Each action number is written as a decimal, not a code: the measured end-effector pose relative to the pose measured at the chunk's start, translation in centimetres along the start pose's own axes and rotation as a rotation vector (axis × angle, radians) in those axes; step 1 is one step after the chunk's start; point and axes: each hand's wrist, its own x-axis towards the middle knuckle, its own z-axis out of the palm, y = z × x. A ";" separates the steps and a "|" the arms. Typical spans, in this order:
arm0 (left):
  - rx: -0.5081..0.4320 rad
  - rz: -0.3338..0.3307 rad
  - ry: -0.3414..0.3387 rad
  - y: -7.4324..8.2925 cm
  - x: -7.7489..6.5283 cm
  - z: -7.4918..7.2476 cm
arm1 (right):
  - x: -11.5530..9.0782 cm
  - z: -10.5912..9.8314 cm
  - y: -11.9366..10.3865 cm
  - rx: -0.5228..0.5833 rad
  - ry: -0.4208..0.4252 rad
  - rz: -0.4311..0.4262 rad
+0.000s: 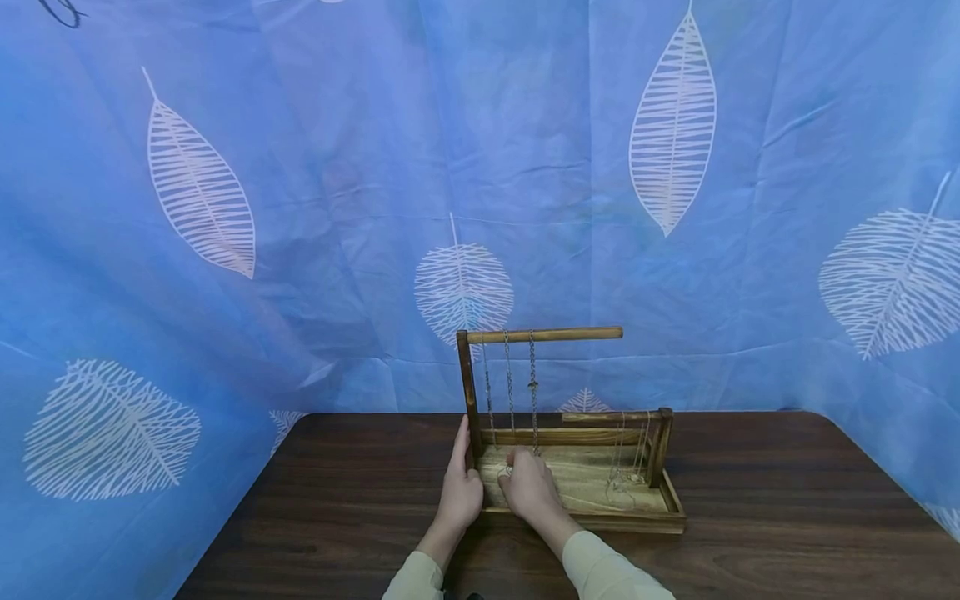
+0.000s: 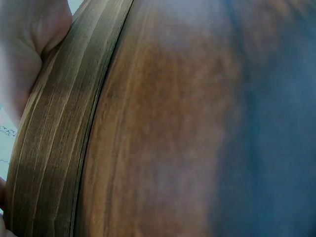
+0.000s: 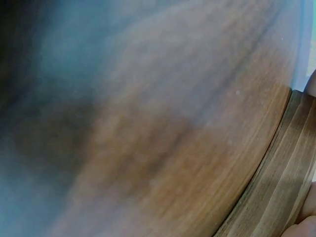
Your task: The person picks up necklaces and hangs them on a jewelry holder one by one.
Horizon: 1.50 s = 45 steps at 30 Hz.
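A wooden jewelry stand (image 1: 585,523) with a tray base sits on the table, chain necklaces (image 1: 533,375) hanging from its tall left bar (image 1: 547,335). My left hand (image 1: 459,492) rests against the stand's left end, fingers extended upward along the post (image 1: 469,383). Over the tray floor, my right hand (image 1: 531,485) has curled fingers and pinches a thin necklace strand (image 1: 505,471) at the thumb side; the rest of that strand is hidden. In the left wrist view, part of a hand (image 2: 47,24) lies behind the tray's wooden wall (image 2: 59,113).
A lower bar (image 1: 611,417) at the stand's right end carries fine necklaces (image 1: 618,454) that trail onto the tray. Around the stand spreads the dark wood table (image 1: 787,500). A blue curtain (image 1: 337,208) with white leaf prints hangs behind it.
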 end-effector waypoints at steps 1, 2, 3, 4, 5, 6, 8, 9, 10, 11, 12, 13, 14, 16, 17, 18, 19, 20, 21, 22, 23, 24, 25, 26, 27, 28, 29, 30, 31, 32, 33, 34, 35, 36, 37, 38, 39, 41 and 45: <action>-0.001 0.000 0.001 0.0 0.0 0.0 | 0.0 -0.1 -0.1 -0.003 -0.002 -0.003; 0.001 0.001 0.003 0.0 0.1 0.0 | -0.1 -0.1 -0.1 -0.003 -0.005 -0.007; 0.001 -0.003 0.005 -0.1 0.1 0.0 | -0.1 -0.2 -0.1 0.001 -0.011 -0.008; 0.000 -0.005 0.006 -0.2 0.2 0.0 | -0.1 -0.2 -0.1 0.006 -0.017 -0.009; 0.000 -0.007 0.007 -0.2 0.3 0.1 | -0.1 -0.2 -0.2 0.006 -0.019 -0.009; 0.001 -0.009 0.008 -0.3 0.3 0.1 | -0.1 -0.2 -0.2 0.000 -0.014 -0.013; 0.002 -0.011 0.011 -0.5 0.3 0.1 | -0.2 -0.2 -0.2 0.001 -0.013 -0.010; 0.002 -0.011 0.012 -0.5 0.3 0.1 | -0.2 -0.2 -0.2 0.002 -0.010 -0.006; 0.008 -0.009 0.014 -0.6 0.3 0.1 | -0.2 -0.2 -0.2 -0.001 -0.004 -0.008; 0.014 -0.007 0.014 -0.5 0.3 0.1 | -0.2 -0.2 -0.2 -0.007 0.002 -0.010; 0.017 -0.003 0.014 -0.5 0.3 0.1 | -0.2 -0.2 -0.1 -0.010 0.006 -0.015; 0.022 0.001 0.013 -0.4 0.2 0.1 | -0.2 -0.2 -0.1 -0.011 0.009 -0.017; 0.027 0.002 0.011 -0.4 0.2 0.1 | -0.2 -0.2 -0.1 -0.016 0.015 -0.023; 0.030 0.008 0.006 -0.2 0.1 0.1 | -0.3 -0.2 0.0 -0.020 0.018 -0.032; 0.030 0.013 0.001 -0.2 0.1 0.1 | -0.3 -0.2 0.0 -0.018 0.016 -0.030; 0.030 0.012 -0.002 -0.2 0.1 0.1 | -0.3 -0.2 0.0 -0.012 0.013 -0.027; 0.030 0.010 -0.004 -0.2 0.1 0.1 | -0.3 -0.2 0.0 -0.004 0.006 -0.023; 0.031 0.006 -0.006 -0.3 0.1 0.1 | -0.3 -0.2 0.0 0.004 -0.002 -0.018; 0.029 0.006 -0.006 -0.3 0.1 0.1 | -0.3 -0.1 0.1 0.008 -0.010 -0.014; 0.031 0.003 -0.007 -0.4 0.1 0.1 | -0.3 -0.1 0.1 0.014 -0.019 -0.009; 0.031 0.000 -0.006 -0.4 0.1 0.1 | -0.3 -0.1 0.1 0.015 -0.026 -0.009; 0.033 -0.004 -0.004 -0.5 0.1 0.1 | -0.3 0.0 0.2 0.015 -0.033 -0.009; 0.032 0.000 -0.004 -0.5 0.1 0.1 | -0.2 0.0 0.2 0.012 -0.036 -0.013; 0.033 0.001 -0.004 -0.5 0.1 0.1 | -0.2 0.0 0.2 0.004 -0.034 -0.020; 0.032 0.008 -0.003 -0.5 0.1 0.1 | -0.2 0.0 0.1 -0.005 -0.032 -0.028; 0.033 0.009 -0.004 -0.5 0.1 0.1 | -0.2 0.0 0.1 -0.009 -0.030 -0.035; 0.032 0.013 -0.003 -0.6 0.1 0.1 | -0.2 0.0 0.1 -0.016 -0.028 -0.042; 0.032 0.014 -0.002 -0.6 0.2 0.1 | -0.2 0.0 0.1 -0.017 -0.029 -0.043; 0.032 0.020 -0.001 -0.6 0.2 0.1 | -0.2 0.0 0.0 -0.020 -0.031 -0.047; 0.030 0.016 0.001 -0.6 0.2 0.1 | -0.1 0.0 0.0 -0.020 -0.036 -0.050; 0.028 0.014 0.001 -0.6 0.3 0.1 | -0.1 0.1 0.0 -0.018 -0.042 -0.051; 0.026 0.008 0.001 -0.6 0.3 0.1 | -0.1 0.1 0.0 -0.014 -0.049 -0.051; 0.024 0.003 0.001 -0.7 0.3 0.1 | -0.1 0.1 -0.1 -0.013 -0.056 -0.050; 0.023 -0.001 0.000 -0.7 0.3 0.1 | -0.1 0.1 -0.1 -0.012 -0.062 -0.051; 0.023 -0.002 -0.001 -0.7 0.3 0.1 | -0.1 0.1 -0.1 -0.011 -0.067 -0.054; 0.022 -0.010 -0.001 -0.7 0.3 0.1 | -0.1 0.1 0.0 -0.006 -0.072 -0.053; 0.023 -0.013 -0.003 -0.7 0.3 0.1 | -0.1 0.1 0.0 -0.003 -0.076 -0.052; 0.027 -0.011 -0.002 -0.7 0.3 0.1 | -0.1 0.1 0.0 0.006 -0.086 -0.053; 0.030 0.006 0.001 -0.7 0.2 0.2 | 0.0 -0.1 0.0 0.026 -0.100 -0.059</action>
